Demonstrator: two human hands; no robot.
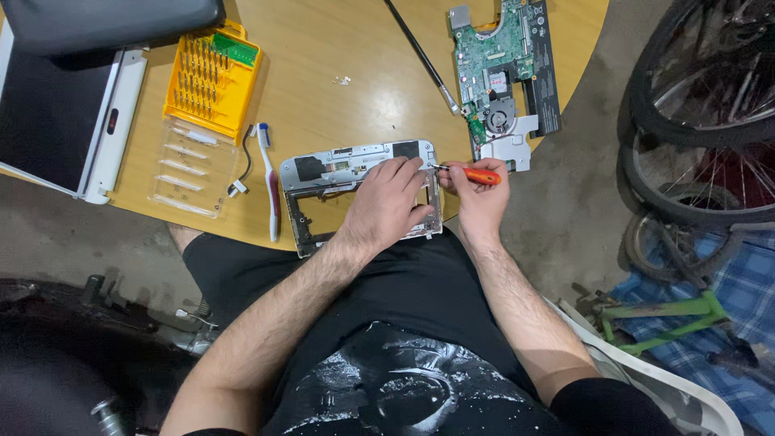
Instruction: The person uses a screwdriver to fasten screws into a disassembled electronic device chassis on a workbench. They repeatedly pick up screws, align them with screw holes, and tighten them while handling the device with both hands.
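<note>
A silver laptop chassis frame lies at the near edge of a round wooden table. My left hand rests flat on the frame's right part, fingers spread toward its top right corner. My right hand grips a small orange-handled screwdriver, whose metal tip points left at the frame's right edge, close to my left fingertips.
A green motherboard with fan lies at the far right. A yellow bit case with a clear lid, a toothbrush, a thin black rod and a laptop screen lie on the table. Bicycle wheels stand at right.
</note>
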